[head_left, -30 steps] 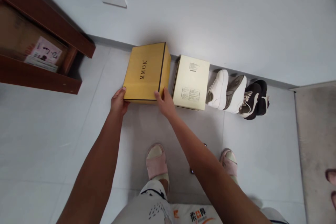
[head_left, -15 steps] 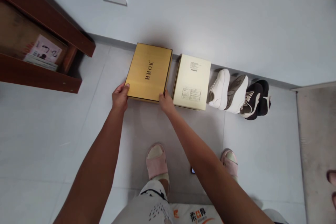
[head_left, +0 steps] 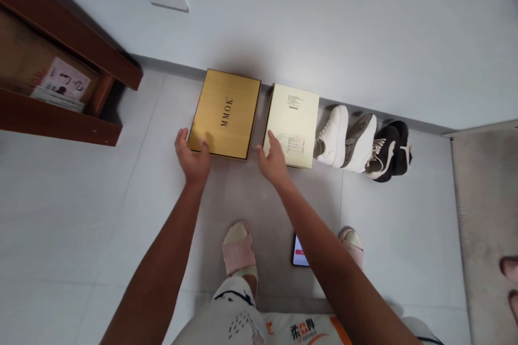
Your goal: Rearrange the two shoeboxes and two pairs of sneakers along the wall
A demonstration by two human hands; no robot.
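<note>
Two boxes lie just beside each other against the grey skirting (head_left: 170, 67) at frame centre: a gold rectangular cardboard box (head_left: 224, 113) printed MMOK and a cream rectangular cardboard box (head_left: 290, 124). The left hand (head_left: 193, 159), fingers spread open and holding nothing, lies just over the gold box's near edge. The right hand (head_left: 273, 160), also open and empty, sits at the cream box's near left corner.

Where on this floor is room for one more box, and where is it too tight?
Bare tile lies between the wooden shelf and the gold MMOK box, and in front of that box by the left hand and right hand. The wall row is crowded: cream box and white sneakers stand close.
</note>
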